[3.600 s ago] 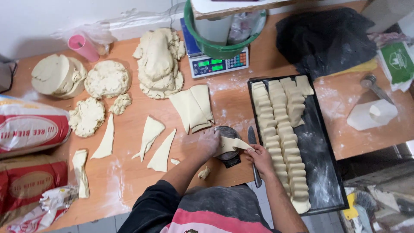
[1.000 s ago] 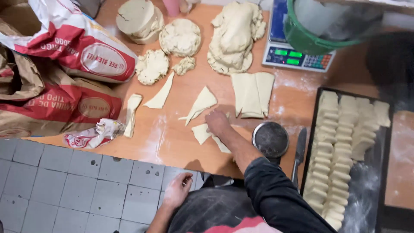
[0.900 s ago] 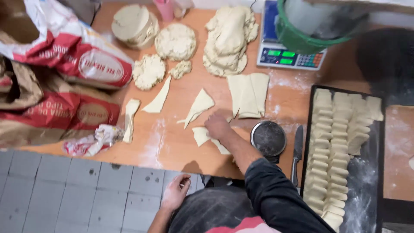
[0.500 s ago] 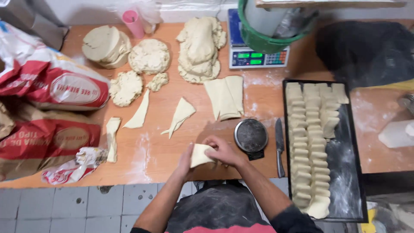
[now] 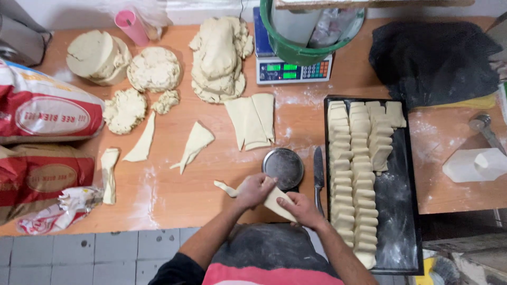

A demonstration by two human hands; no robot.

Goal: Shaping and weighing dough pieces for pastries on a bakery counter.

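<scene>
Both hands meet at the table's near edge over a flat pale dough piece (image 5: 278,203). My left hand (image 5: 253,190) grips its upper left end and my right hand (image 5: 301,209) holds its lower right end. A small dough scrap (image 5: 224,187) lies just left of my left hand. Right behind the hands sits a round metal dish (image 5: 283,168), with a knife (image 5: 318,174) beside it. A black baking tray (image 5: 398,211) on the right carries rows of folded dough pieces (image 5: 348,174).
Cut dough triangles (image 5: 195,143) and a folded sheet (image 5: 252,120) lie mid-table, dough mounds (image 5: 217,55) behind. A scale (image 5: 293,71) holds a green bucket (image 5: 296,47). Flour sacks (image 5: 45,111) stand left, a black bag (image 5: 435,60) and a white scraper (image 5: 475,164) right.
My right hand picked a dough piece off the table while my left hand hung below the edge. Both hands now hold the piece at the near edge. The camera swung back right.
</scene>
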